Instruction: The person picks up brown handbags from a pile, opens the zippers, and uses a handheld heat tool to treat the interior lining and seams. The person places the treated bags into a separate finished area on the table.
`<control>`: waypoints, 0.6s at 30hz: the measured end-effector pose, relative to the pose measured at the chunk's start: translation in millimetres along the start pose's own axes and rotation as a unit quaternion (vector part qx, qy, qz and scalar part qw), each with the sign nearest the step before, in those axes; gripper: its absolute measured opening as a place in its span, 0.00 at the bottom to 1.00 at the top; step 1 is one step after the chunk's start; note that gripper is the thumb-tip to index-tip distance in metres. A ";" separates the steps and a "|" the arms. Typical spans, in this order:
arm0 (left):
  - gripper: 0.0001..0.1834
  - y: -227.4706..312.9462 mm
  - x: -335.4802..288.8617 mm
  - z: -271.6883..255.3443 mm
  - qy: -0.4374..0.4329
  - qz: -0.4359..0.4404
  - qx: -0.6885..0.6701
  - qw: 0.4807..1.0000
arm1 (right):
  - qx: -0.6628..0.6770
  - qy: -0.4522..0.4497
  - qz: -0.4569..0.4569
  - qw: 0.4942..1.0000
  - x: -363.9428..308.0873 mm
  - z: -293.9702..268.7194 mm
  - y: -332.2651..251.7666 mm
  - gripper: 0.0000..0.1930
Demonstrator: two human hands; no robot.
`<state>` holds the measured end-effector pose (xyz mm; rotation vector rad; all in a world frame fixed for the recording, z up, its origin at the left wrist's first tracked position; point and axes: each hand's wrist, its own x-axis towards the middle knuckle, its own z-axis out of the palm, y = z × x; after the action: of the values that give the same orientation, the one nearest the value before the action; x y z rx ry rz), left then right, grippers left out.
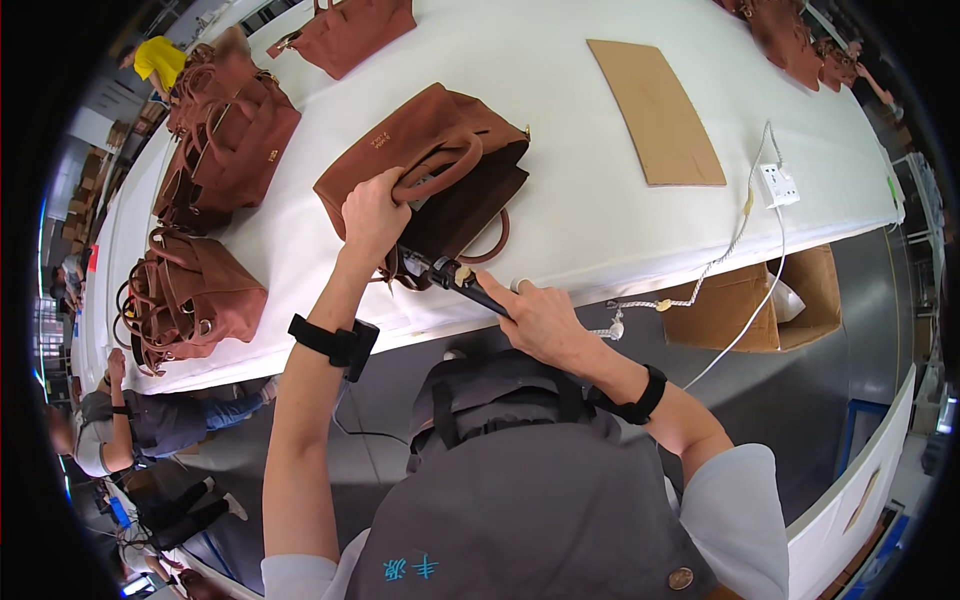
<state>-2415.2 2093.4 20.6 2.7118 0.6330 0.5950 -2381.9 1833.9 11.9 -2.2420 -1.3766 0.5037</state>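
Grey apron (520,500) nearest, brown handbag (415,125) gripped just beyond your left hand (375,215)

Your left hand is curled firmly round the near end of the bag's handle (455,175). The bag itself lies tilted on the white-covered desk (570,200), ahead of that hand, with its dark mouth opening to the hand's right. Your right hand (545,318) is wrapped around the back end of a slim black tool (470,287), whose front end reaches leftward to the near edge of the bag, just below your left hand. You cannot tell from here whether the tip touches the leather.

More brown bags (205,305) stand to the left of your left hand, well apart from it, and another bag (350,35) sits farther off, past the one you hold. Beyond your right hand and to its right lie a flat cardboard sheet (660,120) and a white power strip (778,185). Also to the right of that hand, below the desk edge, is an open cardboard box (725,310).
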 end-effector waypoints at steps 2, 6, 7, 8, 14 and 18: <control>0.18 -4.5 -2.9 -2.0 0.002 -0.021 0.002 1.000 | 0.098 0.020 -0.001 0.995 1.7 -11.4 7.5 0.30; 0.14 -10.5 21.1 -52.1 0.031 -0.182 -0.084 0.979 | 0.440 -0.043 0.178 0.879 -14.9 -77.5 32.1 0.27; 0.15 -26.5 22.1 -66.3 0.053 -0.199 -0.143 0.968 | 0.493 -0.010 0.175 0.852 -22.4 -81.0 48.6 0.28; 0.14 -68.5 15.8 -70.0 0.103 -0.175 -0.190 0.961 | 0.539 0.007 0.162 0.827 -26.4 -88.1 55.6 0.28; 0.09 -173.9 -47.5 -149.6 0.109 -0.397 -0.500 0.762 | 0.562 0.196 0.184 0.782 -22.2 -114.9 137.4 0.17; 0.13 -266.6 -111.8 -155.4 0.228 -0.436 -0.320 0.809 | 0.560 0.287 0.236 0.741 26.6 -123.7 205.4 0.09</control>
<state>-2671.4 2298.4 21.9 1.4092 1.3688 0.9567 -2155.0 1753.2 -1.9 -1.4234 -0.0226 0.5197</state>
